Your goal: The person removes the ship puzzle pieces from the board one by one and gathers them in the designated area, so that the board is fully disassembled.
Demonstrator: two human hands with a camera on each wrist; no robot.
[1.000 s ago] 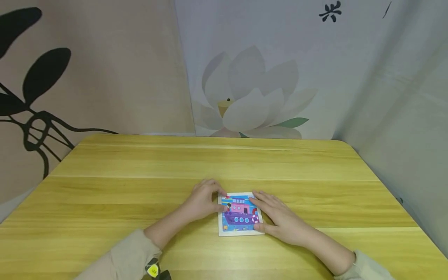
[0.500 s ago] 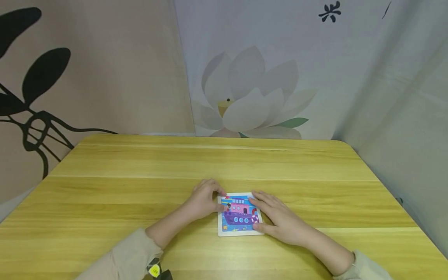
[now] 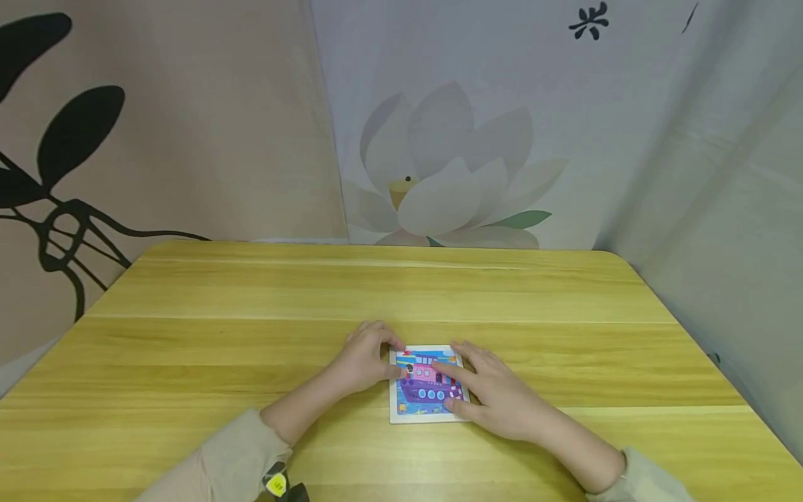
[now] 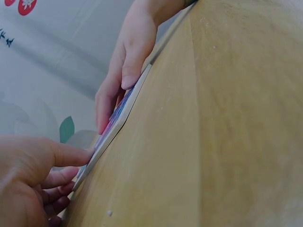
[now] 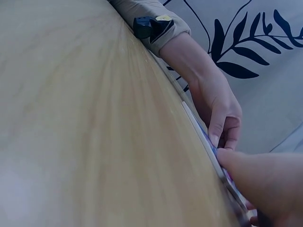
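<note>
A flat, square picture board (image 3: 424, 392) with a white border lies on the table, showing a purple and pink ship on blue water. My left hand (image 3: 364, 359) grips its left edge near the far corner, thumb over the picture. In the left wrist view, the other fingers of that hand (image 4: 28, 175) curl at the rim. From the right, my right hand (image 3: 502, 401) reaches over the board with spread fingers, its thumb and index finger over the printed ship. The right wrist view has the board (image 5: 201, 132) nearly edge-on, partly hidden behind the right thumb.
The wooden table (image 3: 263, 286) ends at a far edge with rounded corners. Behind it hangs a pale curtain (image 3: 251, 125) printed with a lotus and dark leaves. A dark strap with a yellow label (image 3: 276, 484) is on the left sleeve.
My right hand has shifted slightly left, its index finger and thumb moving from the right border further in over the ship. The left hand and board stay almost in place.
</note>
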